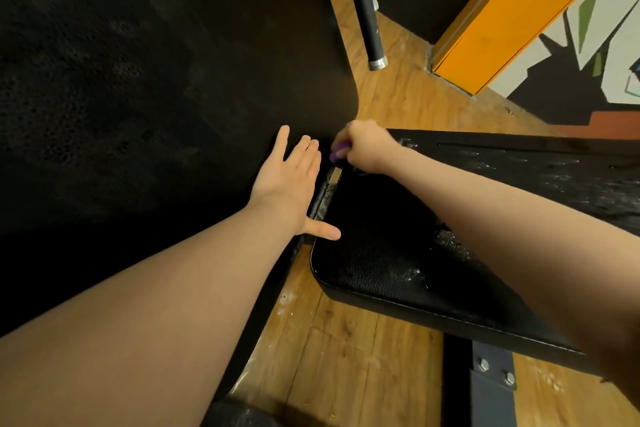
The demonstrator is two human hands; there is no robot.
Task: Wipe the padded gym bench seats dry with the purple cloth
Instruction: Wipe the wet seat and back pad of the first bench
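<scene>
A large black padded backrest fills the left of the view. A black padded seat lies to its right, with wet patches glinting on it. My left hand rests flat on the backrest's lower edge, fingers straight and thumb out over the gap. My right hand grips the purple cloth at the far end of the gap between the two pads. Only a small bit of the cloth shows beside the fingers.
A metal hinge strip shows in the gap between the pads. A black tube handle hangs behind the backrest. Wooden floor lies below, with a bolted frame bracket. An orange panel stands at the back right.
</scene>
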